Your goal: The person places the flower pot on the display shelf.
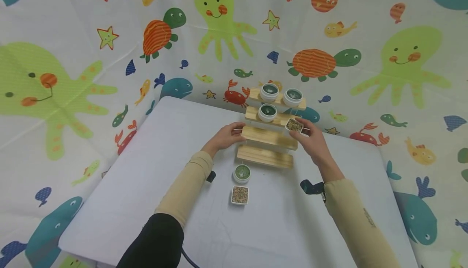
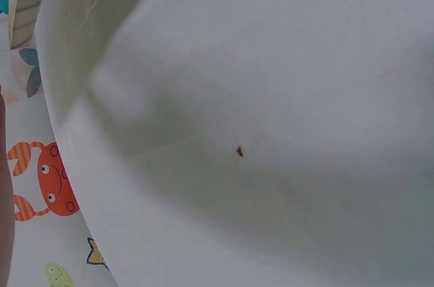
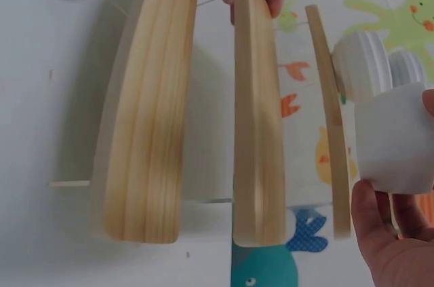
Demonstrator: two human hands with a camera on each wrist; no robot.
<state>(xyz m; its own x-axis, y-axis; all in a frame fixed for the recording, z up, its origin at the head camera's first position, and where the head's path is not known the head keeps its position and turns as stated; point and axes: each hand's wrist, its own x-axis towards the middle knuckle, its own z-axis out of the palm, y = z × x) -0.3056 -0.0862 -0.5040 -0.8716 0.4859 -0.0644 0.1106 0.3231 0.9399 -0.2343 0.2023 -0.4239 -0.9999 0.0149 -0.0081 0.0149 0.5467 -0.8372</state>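
Observation:
A tiered wooden shelf [image 1: 269, 137] with several planks stands at the back of the table. My left hand [image 1: 227, 135] grips the left end of one of its middle planks; the right wrist view shows the thumb on the plank's [image 3: 260, 124] edge and fingers behind it. In my right hand [image 1: 311, 139] is a small square white pot [image 1: 294, 125] with brown, grainy contents, held over the right end of the second plank from the top. Beside it on that plank sits a round white pot [image 1: 267, 113] with dark green contents. Two similar round pots [image 1: 270, 91] [image 1: 293, 97] occupy the top plank.
In front of the shelf, a round pot with green contents [image 1: 242, 173] and a square pot with grainy contents [image 1: 239, 195] stand on the white table [image 1: 175, 138]. Behind hangs a curtain [image 1: 248, 12] printed with sea animals. A dark cable [image 1: 189, 258] runs by the left sleeve.

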